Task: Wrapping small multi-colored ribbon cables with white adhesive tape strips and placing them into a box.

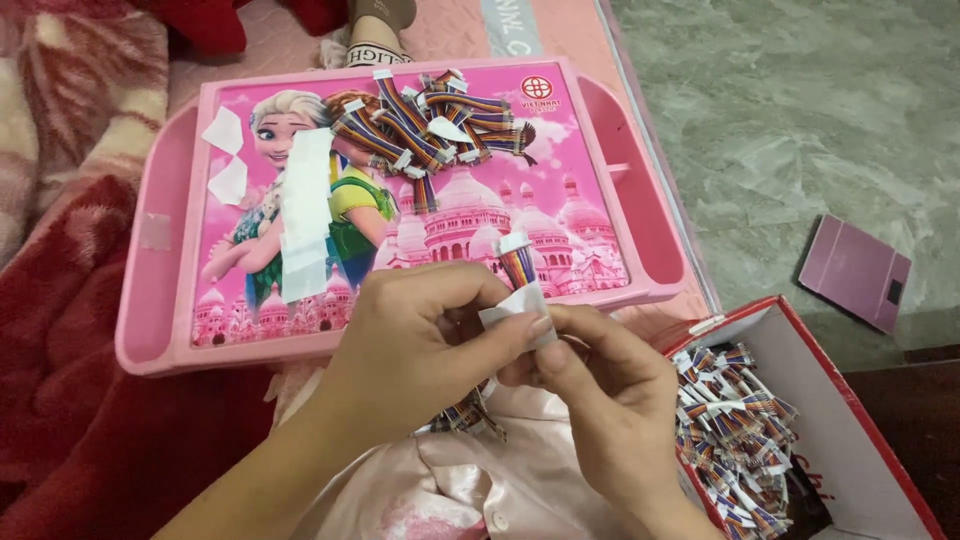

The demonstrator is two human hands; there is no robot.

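Note:
My left hand (415, 335) and my right hand (605, 385) meet over my lap, just below the near edge of a pink picture tray (160, 290). Together they pinch a small bundle of rainbow-coloured wires (517, 262) that sticks up between the fingers. A white paper strip (508, 312) is wrapped around the bundle's lower part under my fingertips. More striped wire ends (465, 415) hang below my left hand. A pile of wrapped wire bundles (435, 125) lies at the tray's far side.
White paper strips (305, 215) and scraps (225, 155) lie on the tray's left half. A red-edged cardboard box (860, 430) at the right holds several wire bundles (735, 430). A pink flat scale (855, 270) lies on the grey floor. A red blanket (90, 420) is at the left.

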